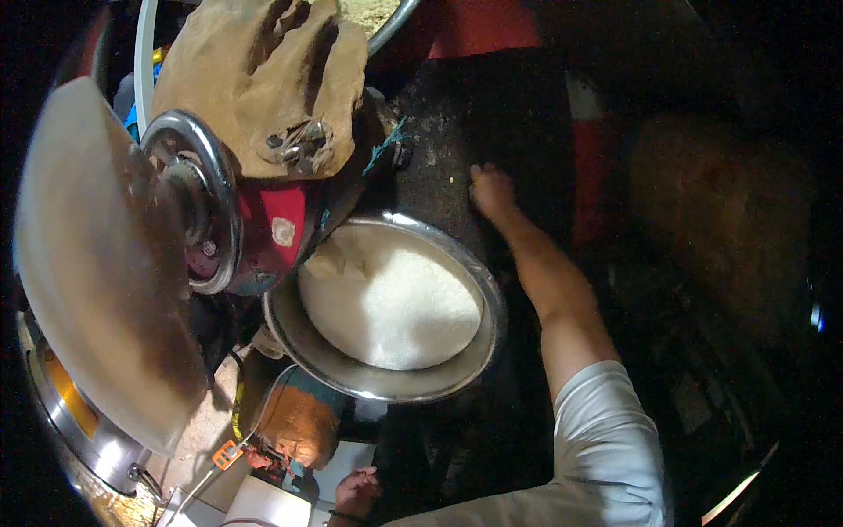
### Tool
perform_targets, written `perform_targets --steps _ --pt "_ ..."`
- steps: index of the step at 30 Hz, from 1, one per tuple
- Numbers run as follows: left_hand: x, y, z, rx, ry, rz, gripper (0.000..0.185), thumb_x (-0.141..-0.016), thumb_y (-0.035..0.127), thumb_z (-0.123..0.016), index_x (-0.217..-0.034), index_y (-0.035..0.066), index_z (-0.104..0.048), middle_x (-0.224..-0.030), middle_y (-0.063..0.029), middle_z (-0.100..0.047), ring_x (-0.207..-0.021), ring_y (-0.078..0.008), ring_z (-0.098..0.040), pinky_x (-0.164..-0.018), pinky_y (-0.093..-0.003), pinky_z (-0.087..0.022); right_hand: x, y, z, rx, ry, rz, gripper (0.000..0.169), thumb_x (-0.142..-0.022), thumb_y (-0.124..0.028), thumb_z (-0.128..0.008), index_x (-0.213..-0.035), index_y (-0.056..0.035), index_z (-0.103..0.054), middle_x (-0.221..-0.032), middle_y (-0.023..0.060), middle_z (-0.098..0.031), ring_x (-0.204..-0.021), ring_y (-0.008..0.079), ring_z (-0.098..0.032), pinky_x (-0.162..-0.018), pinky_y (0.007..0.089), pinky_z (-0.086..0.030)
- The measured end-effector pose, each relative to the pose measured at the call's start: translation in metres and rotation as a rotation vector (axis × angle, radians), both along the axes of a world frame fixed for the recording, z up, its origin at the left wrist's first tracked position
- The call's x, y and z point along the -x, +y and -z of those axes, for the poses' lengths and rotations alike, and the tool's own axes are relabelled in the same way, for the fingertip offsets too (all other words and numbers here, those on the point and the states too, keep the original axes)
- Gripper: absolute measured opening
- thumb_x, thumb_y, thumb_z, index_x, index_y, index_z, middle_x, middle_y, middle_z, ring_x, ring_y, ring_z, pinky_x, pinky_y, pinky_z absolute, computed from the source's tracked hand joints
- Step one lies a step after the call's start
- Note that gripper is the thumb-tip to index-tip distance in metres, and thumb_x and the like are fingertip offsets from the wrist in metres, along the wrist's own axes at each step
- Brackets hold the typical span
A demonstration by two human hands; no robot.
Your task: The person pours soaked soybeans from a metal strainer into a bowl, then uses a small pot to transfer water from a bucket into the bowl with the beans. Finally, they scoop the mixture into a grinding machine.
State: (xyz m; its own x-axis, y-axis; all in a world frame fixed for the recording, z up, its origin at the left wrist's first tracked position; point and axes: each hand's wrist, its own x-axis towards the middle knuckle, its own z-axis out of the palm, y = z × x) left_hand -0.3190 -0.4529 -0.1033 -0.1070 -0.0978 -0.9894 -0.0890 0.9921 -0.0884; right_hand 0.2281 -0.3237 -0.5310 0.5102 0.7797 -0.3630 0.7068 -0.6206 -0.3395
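Note:
A large steel bowl holding a smooth whitish mass, partly in shadow, sits in the middle. Beyond its right rim, my right hand is curled near a dark, worn surface; too dark to tell if it holds anything. My left hand, with a dark band at the wrist, is low in the view beside white box-like things; its fingers are partly bent and its grip is unclear. Left of the bowl stands a red machine-like body with a round metal rim and brown cloth-like material above it.
A pale curved sheet fills the left side, above a steel vessel with an orange band. A white cord runs to an orange socket block. An orange bundle lies below the bowl. Another container holds yellowish crumbly material at the top.

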Motion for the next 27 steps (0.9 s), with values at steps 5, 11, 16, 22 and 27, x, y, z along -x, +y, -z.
perform_targets --steps 5,11,16,22,27 --pt "0.014 0.004 0.009 0.046 -0.102 -0.142 0.039 -0.088 0.022 -0.05 -0.117 -0.003 -0.046 -0.089 -0.0117 -0.061 -0.079 -0.0224 -0.059 -0.068 -0.0337 -0.049 -0.004 0.013 -0.006 -0.026 0.081 -0.043 0.02 -0.069 -0.015 -0.064 -0.085 -0.0071 -0.055 -0.085 0.0181 -0.056 -0.08 0.0357 -0.058 -0.068 0.0431 -0.048" --pt "0.04 0.012 0.018 0.123 -0.075 0.056 0.036 -0.087 0.02 -0.049 -0.115 -0.002 -0.047 -0.091 -0.0126 -0.061 -0.08 -0.0212 -0.059 -0.069 -0.033 -0.05 0.005 0.026 -0.017 -0.199 0.159 -0.152 0.019 -0.07 -0.015 -0.063 -0.084 -0.0066 -0.055 -0.084 0.017 -0.055 -0.08 0.0346 -0.057 -0.069 0.0422 -0.048" --pt "-0.053 0.026 -0.005 -0.326 -0.175 0.312 0.027 -0.082 0.028 -0.061 -0.095 0.004 -0.06 -0.101 -0.0073 -0.053 -0.088 -0.0177 -0.054 -0.069 -0.0269 -0.049 0.02 0.029 -0.002 -0.121 0.046 -0.31 0.01 -0.074 -0.011 -0.054 -0.083 -0.0059 -0.055 -0.082 0.0153 -0.054 -0.078 0.0321 -0.058 -0.065 0.0405 -0.05" --pt "-0.047 0.021 0.006 -0.302 -0.176 0.244 0.029 -0.08 0.027 -0.059 -0.096 0.002 -0.058 -0.095 -0.0092 -0.057 -0.082 -0.0201 -0.055 -0.068 -0.0307 -0.046 0.019 0.035 -0.015 -0.142 0.075 -0.515 0.015 -0.078 -0.015 -0.049 -0.083 -0.0036 -0.057 -0.084 0.0158 -0.056 -0.08 0.0305 -0.059 -0.068 0.0399 -0.051" --pt "-0.061 0.027 0.005 -0.287 -0.226 0.221 0.043 -0.081 0.032 -0.058 -0.109 -0.001 -0.054 -0.101 -0.0134 -0.057 -0.085 -0.0219 -0.054 -0.072 -0.0316 -0.046 0.016 0.037 -0.005 -0.123 0.074 -0.618 0.012 -0.078 -0.012 -0.048 -0.082 -0.004 -0.056 -0.083 0.0155 -0.056 -0.079 0.0308 -0.059 -0.067 0.0395 -0.051"
